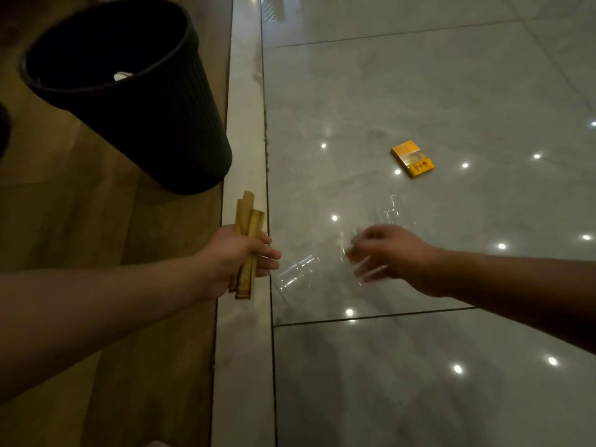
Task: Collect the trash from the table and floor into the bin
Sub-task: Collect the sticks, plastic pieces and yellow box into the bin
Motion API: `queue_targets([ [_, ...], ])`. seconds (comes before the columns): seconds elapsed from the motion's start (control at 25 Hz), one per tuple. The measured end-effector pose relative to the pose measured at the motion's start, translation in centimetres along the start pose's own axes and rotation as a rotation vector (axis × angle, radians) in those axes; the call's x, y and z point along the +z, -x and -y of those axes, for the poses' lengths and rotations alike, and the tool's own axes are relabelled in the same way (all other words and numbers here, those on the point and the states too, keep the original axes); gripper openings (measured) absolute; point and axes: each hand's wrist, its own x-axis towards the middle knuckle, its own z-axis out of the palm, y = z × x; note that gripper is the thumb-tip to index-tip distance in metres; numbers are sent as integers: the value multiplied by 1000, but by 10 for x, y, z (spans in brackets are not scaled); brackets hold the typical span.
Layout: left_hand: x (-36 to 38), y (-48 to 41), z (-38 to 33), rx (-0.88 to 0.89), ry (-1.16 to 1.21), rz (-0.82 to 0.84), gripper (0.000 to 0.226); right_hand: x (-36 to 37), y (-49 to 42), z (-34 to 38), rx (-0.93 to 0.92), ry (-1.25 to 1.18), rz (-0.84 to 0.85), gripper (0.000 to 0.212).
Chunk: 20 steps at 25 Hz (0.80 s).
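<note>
My left hand (240, 254) is closed around a bundle of long tan paper sleeves (246, 217) that stick up past my fingers, just in front of the black ribbed bin (180, 130). Something white lies inside the bin. My right hand (387, 253) is blurred over the glossy tiles, its fingers pinching a crumpled clear plastic wrapper (298, 269) that spreads toward my left hand. A yellow cigarette pack (412, 158) lies flat on the tiles beyond my right hand.
The bin stands tilted in view on brown wood flooring (96, 204) at the left. A pale stone strip (242, 350) divides the wood from the shiny grey tiles (419, 366), which reflect ceiling lights.
</note>
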Motion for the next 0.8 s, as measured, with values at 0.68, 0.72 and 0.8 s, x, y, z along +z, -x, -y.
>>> queue_targets([
  [0.68,-44,16,-44,141,80,101,52,38,-3,125,-675,277,-15,63],
  [0.72,-52,16,-42,136,103,84,52,31,-13,119,-632,76,-78,50],
  [0.8,-66,13,-38,136,138,61,52,23,-32,101,-464,-126,-197,20],
])
